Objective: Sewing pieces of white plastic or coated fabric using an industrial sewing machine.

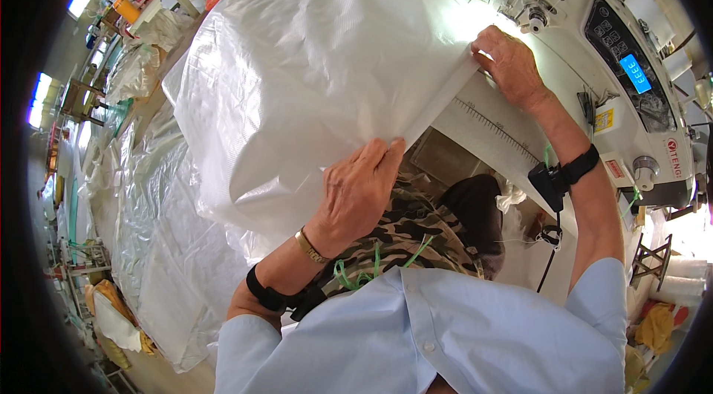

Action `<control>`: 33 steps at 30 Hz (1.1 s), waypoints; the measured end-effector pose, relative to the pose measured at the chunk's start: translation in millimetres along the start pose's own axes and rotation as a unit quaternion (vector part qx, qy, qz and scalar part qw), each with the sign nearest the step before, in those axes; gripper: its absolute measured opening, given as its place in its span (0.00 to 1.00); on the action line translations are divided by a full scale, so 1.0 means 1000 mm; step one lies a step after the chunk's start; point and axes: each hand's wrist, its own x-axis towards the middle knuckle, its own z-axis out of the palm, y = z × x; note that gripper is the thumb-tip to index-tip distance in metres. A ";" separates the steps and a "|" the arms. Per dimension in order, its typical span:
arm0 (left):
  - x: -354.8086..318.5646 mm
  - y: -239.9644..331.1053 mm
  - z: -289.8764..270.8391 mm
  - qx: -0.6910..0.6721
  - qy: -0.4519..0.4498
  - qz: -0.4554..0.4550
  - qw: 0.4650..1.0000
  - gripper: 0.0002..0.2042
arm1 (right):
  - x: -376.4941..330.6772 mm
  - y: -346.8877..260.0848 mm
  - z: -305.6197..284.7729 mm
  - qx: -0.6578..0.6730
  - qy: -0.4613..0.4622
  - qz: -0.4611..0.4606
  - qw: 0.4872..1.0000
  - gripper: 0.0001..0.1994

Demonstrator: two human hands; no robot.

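A large sheet of white woven plastic (297,75) spreads across the sewing machine's bed and hangs toward my lap. My left hand (362,184) pinches its near edge, fingers closed on the fabric. At the sheet's right corner, beside the bright machine lamp, my right hand (509,63) grips the same edge between thumb and fingers. The edge runs fairly straight between both hands. Just right of it lies a printed ruler scale (497,127) on the machine bed. The needle area is washed out by glare.
The sewing machine head (616,60) with a lit blue display (636,74) stands at the right. Piles of clear and white plastic sheeting (167,245) fill the left. An orange container (126,9) sits on a far-left table. A dark cable (549,268) hangs below my right wrist.
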 end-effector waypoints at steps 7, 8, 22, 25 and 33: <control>0.003 -0.004 0.006 -0.054 0.032 -0.047 0.997 0.07 | -0.011 0.001 -0.008 -0.002 -0.020 -0.036 0.999 0.07; 0.004 -0.005 0.006 -0.077 0.038 -0.058 0.995 0.05 | -0.012 0.001 -0.010 0.001 -0.014 -0.048 0.999 0.07; 0.007 -0.010 -0.003 -0.058 0.012 -0.059 0.997 0.05 | 0.000 0.010 -0.003 -0.006 -0.031 -0.066 0.997 0.04; 0.005 -0.009 -0.008 -0.037 -0.005 -0.039 0.999 0.12 | 0.001 0.011 -0.002 -0.009 -0.019 -0.078 0.997 0.04; 0.008 -0.008 -0.003 0.020 -0.056 -0.032 0.998 0.21 | 0.008 0.003 0.002 0.006 -0.051 -0.014 0.999 0.06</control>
